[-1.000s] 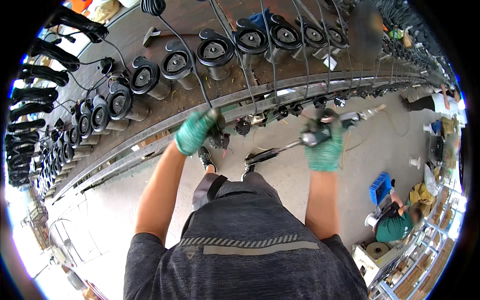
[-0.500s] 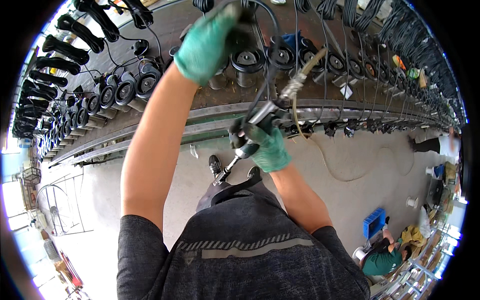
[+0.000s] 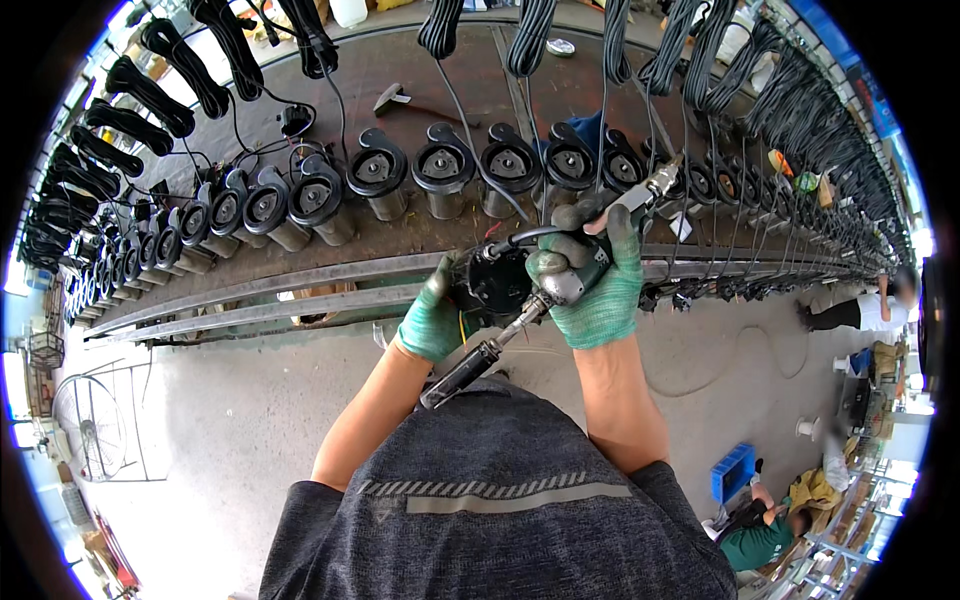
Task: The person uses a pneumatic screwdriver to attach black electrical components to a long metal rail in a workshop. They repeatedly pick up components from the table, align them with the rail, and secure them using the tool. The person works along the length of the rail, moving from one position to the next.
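My left hand (image 3: 430,322), in a green glove, is closed around the edge of a round black motor cover (image 3: 497,284) with a black cable and thin coloured wires. My right hand (image 3: 600,285), gloved alike, grips a pistol-shaped air screwdriver (image 3: 563,288). The tool's long shaft (image 3: 465,373) slants down to the left, past the cover's near side, and its silver hose fitting (image 3: 660,182) points up and right. Both hands are close together, above the bench's front rails. Behind them stands a row of motors (image 3: 443,165), metal cylinders with black round tops.
Steel rails (image 3: 300,290) run along the bench's front edge. A hammer (image 3: 395,98) lies behind the motors, and cable coils (image 3: 530,40) line the far edge. At lower right, a person in a green shirt (image 3: 757,545) is near a blue crate (image 3: 733,472); another person (image 3: 870,310) stands far right.
My left hand has come down from above the bench to the front rails and now holds the motor cover. My right hand has swung the screwdriver up and right.
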{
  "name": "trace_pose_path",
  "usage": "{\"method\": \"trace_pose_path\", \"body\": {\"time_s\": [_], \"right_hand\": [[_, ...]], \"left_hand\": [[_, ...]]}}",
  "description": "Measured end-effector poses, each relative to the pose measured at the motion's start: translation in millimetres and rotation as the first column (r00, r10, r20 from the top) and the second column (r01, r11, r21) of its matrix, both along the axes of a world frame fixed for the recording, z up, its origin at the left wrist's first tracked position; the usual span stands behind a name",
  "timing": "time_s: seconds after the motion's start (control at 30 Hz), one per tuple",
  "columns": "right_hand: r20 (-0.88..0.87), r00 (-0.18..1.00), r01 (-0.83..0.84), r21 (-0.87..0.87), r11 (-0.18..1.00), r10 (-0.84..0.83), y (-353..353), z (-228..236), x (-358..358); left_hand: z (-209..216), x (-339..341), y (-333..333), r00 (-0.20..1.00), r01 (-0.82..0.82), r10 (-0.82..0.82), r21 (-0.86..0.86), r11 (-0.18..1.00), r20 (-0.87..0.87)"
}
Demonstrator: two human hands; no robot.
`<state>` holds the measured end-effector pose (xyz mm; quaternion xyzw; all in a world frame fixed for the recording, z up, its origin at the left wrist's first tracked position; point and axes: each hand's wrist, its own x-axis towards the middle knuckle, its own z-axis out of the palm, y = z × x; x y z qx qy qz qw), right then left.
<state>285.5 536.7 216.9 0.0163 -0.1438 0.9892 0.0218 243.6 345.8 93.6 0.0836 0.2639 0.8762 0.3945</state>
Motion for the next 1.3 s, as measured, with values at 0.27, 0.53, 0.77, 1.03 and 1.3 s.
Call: {"method": "trace_pose_path", "body": {"time_s": [0.27, 0.53, 0.77, 1.03, 1.3], "right_hand": [[0.257, 0.933, 0.191, 0.240, 0.952, -0.252, 20, 2, -5], [0.013, 0.853, 0.520, 0.083, 0.850, -0.523, 73, 0, 12], [0.039, 0.847, 0.525, 0.089, 0.846, -0.530, 82, 23, 13], [0.200, 0.826, 0.522, 0.083, 0.849, -0.527, 63, 23, 1], [0.137, 0.912, 0.385, 0.039, 0.922, -0.386, 63, 19, 5]], "left_hand": [[35, 6, -18, 0.894, -0.443, 0.430, -0.102, 0.891, -0.127], [60, -5, -75, 0.800, -0.535, 0.410, -0.211, 0.818, -0.437], [81, 19, -80, 0.444, -0.729, 0.036, -0.337, 0.596, -0.895], [66, 26, -72, 0.921, -0.288, 0.177, -0.300, 0.909, -0.347], [65, 31, -76, 0.985, -0.050, 0.057, -0.048, 0.998, 0.164]]}}
